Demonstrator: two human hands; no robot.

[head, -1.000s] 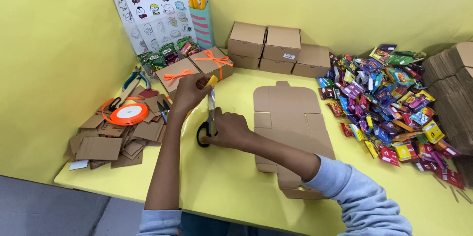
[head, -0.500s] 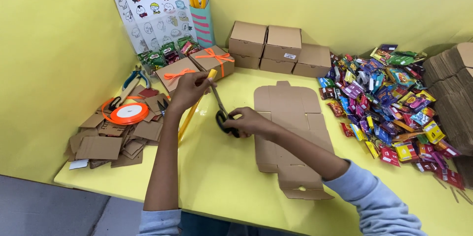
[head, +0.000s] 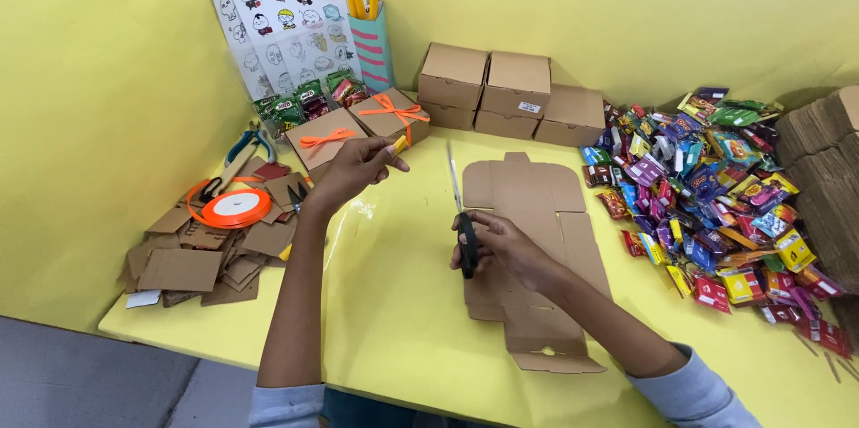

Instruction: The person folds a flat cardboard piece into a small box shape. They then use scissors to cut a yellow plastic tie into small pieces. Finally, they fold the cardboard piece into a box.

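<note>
I see my right hand (head: 501, 249) closed around the black handles of the scissors (head: 461, 213), blades shut and pointing away along the left edge of the flat cardboard box blank (head: 537, 240). Left of that blank, my left hand (head: 353, 169) pinches what looks like a yellow ribbon end (head: 399, 145), too small to be sure. Ribbon is light, limp and slippery; best pinched near its tip.
</note>
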